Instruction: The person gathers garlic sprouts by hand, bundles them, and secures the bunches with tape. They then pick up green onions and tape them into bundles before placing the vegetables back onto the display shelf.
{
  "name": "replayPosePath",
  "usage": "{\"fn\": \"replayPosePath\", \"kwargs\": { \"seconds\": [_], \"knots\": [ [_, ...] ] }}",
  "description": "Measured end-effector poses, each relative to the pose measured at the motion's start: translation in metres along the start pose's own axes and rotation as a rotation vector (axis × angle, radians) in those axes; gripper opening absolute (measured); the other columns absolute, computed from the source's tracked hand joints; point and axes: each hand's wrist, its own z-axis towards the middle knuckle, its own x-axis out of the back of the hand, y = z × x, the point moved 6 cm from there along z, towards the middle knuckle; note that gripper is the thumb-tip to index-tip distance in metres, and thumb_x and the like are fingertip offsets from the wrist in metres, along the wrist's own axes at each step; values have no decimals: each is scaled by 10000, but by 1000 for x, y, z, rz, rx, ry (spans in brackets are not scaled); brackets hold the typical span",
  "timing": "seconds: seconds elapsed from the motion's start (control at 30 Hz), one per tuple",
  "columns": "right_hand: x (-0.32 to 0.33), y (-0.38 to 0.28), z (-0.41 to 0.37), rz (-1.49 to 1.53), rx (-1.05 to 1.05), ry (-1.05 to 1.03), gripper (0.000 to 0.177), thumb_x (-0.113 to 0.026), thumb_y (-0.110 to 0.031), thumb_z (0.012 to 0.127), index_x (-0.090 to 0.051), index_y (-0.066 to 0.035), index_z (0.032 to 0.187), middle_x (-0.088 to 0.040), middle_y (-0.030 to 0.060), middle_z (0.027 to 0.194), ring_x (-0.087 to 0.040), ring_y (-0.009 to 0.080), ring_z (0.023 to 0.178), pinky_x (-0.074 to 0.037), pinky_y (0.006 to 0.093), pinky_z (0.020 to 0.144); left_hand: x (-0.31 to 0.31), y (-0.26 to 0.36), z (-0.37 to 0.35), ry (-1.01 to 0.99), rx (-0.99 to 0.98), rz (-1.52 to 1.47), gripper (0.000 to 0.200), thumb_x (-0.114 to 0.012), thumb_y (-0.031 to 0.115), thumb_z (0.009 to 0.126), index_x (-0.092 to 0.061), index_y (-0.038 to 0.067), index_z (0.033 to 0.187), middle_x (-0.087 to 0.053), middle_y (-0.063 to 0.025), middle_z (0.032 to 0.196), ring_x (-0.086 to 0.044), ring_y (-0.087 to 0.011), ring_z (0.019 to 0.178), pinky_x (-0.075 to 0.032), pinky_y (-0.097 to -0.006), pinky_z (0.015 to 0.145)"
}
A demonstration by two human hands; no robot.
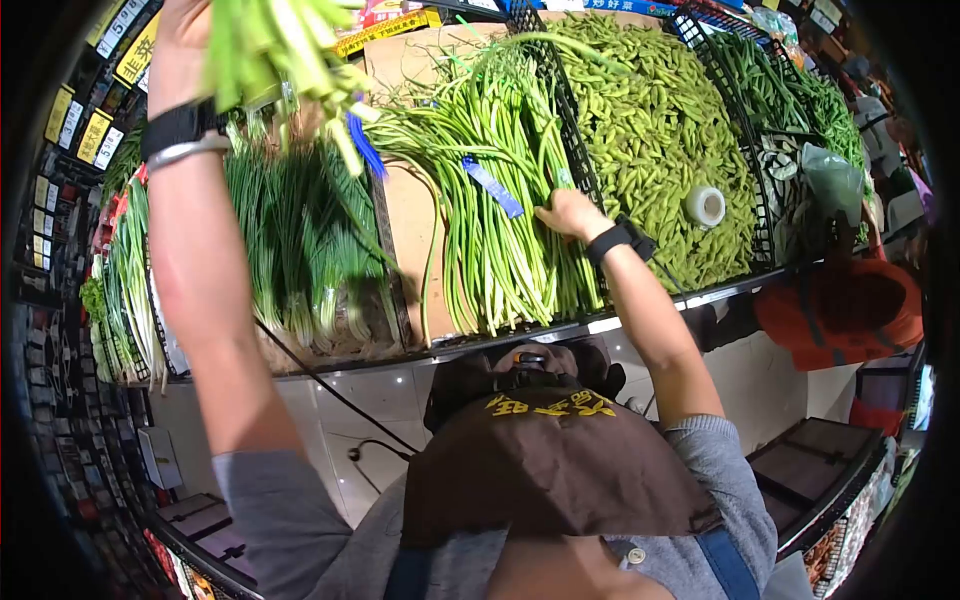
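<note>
My left hand [183, 25], partly cut off by the top edge, is closed around a bunch of pale green stalks [285, 60], raised above the display. Blue tape [365, 145] hangs beside the stalk ends. My right hand [574, 214] rests at the right side of a pile of long garlic scapes [480, 250], its fingers curled on the stems near a bit of blue tape. Another blue band [492, 187] wraps the scapes. Just right of that hand, beyond a black mesh divider [572, 110], lies a heap of green soybean pods [660, 130].
Dark green chives [295, 225] and white-stemmed scallions [133, 270] fill the left side. A white tape roll [706, 206] sits on the pods. Green beans [780, 90] and a plastic bag [833, 180] are at right, near a person in orange [840, 315]. Price tags [97, 137] line the left.
</note>
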Motion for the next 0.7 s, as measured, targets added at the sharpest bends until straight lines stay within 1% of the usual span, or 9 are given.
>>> {"fn": "replayPosePath", "kwargs": {
  "seconds": [0.03, 0.07, 0.13, 0.27, 0.33, 0.4, 0.5, 0.57, 0.7],
  "knots": [
    [22, -8, -20, 62, -92, -164, 569, -600, -487, 794, -600, 82, 786, -635, 243, 797, -647, 312, 765, -503, 378, 754, 34, 13, 16, 267, 154, 67, 105, -536, 48, 835, -478, 15, 915, -510, -24, 776, -520, -105, 642, -466, -262, 620],
    [38, -15, -31, 45, -38, -198, 576, -628, -498, 772, -599, 77, 800, -631, 238, 784, -645, 284, 779, -506, 380, 725, 36, 16, 8, 459, -51, 669, 74, -597, 101, 797, -557, 41, 814, -552, -11, 632, -547, -106, 531, -510, -260, 517],
    [82, -36, -57, -256, 55, 76, 544, -639, -494, 761, -607, 41, 856, -630, 198, 752, -643, 266, 747, -509, 370, 694, 82, 13, 5, 537, 120, 842, 92, -550, 76, 841, -515, 9, 788, -555, -31, 694, -513, -56, 542, -445, -181, 496],
    [178, -125, -110, 120, 685, 473, 444, -715, -334, 712, -577, -39, 1013, -596, 159, 971, -605, 290, 840, -490, 370, 736, 77, -62, -42, 496, 623, 1380, 162, -623, 108, 769, -575, 7, 886, -596, -29, 699, -523, -71, 460, -433, -187, 410],
    [213, -171, -151, 168, 1188, 869, 636, -741, -290, 678, -472, -54, 1203, -522, 167, 1094, -531, 321, 985, -446, 387, 818, 48, -99, -69, 267, 713, 1677, 152, -626, 96, 736, -588, 35, 870, -621, -83, 712, -573, -126, 509, -466, -236, 452],
    [194, -206, -149, 19, 1334, 719, 815, -772, -306, 589, -382, -65, 1263, -542, 151, 1014, -503, 329, 1021, -431, 386, 824, 37, -134, -100, -111, 551, 2109, 170, -623, 67, 678, -585, 48, 843, -624, -129, 730, -609, -214, 563, -490, -309, 516],
    [112, -216, -117, 560, 1400, -640, 617, -746, -263, 720, -440, -4, 1189, -605, 116, 964, -575, 187, 775, -460, 313, 693, -19, -141, -125, -335, 538, 2326, 224, -619, 43, 582, -555, 49, 796, -601, -112, 697, -605, -281, 638, -483, -354, 583],
    [63, -184, -112, 357, 962, -1181, 471, -740, -247, 734, -517, -7, 1072, -618, 52, 926, -545, 117, 791, -455, 266, 690, -28, -125, -136, -289, 382, 2448, 220, -608, 29, 591, -552, 59, 801, -585, -108, 680, -593, -271, 619, -470, -354, 562],
    [41, -114, -90, 374, 695, -1003, 282, -716, -243, 741, -610, -19, 875, -632, 35, 736, -560, 126, 629, -460, 269, 576, -37, -90, -168, -264, 42, 2791, 229, -541, -35, 629, -536, 73, 832, -530, -66, 655, -555, -229, 613, -436, -340, 554]
  ]
}}
